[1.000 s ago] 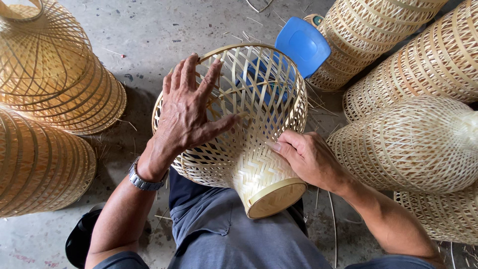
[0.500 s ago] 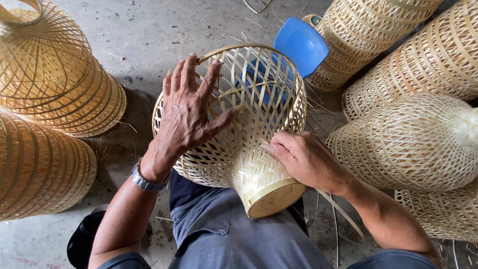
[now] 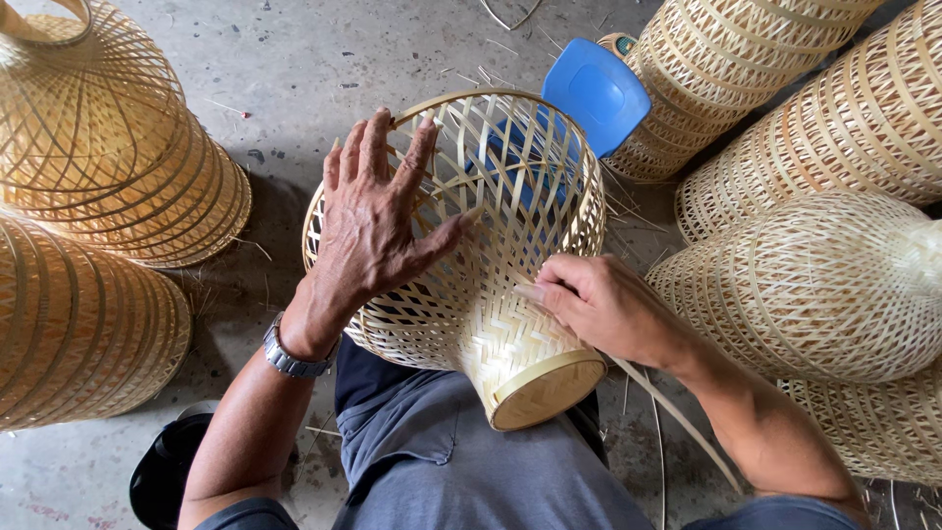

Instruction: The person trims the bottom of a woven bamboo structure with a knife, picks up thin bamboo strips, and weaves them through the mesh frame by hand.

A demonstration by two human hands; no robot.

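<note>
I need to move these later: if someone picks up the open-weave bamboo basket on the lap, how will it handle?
The basket is probably light for its size, since its wall is mostly gaps between thin strips. It likely flexes a little where the left hand presses flat. The loose strip ends near the right hand suggest it could snag or fray. Its rounded, tapered shape might roll on the floor.

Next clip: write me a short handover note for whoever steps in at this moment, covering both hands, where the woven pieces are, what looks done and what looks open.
Left hand: spread flat on the open lattice of the woven bamboo basket, steadying it.
Right hand: fingers curled against the basket's side where the tight weave begins, apparently pinching a strip.
The basket lies tilted on the lap, wide mouth away, narrow closed end toward the body.
Done: closed end and tight band look woven, and the lattice reaches the rim.
Open: loose strip ends stick out at the rim.
Around: finished woven pieces on the right and left, blue plastic stool behind.
</note>
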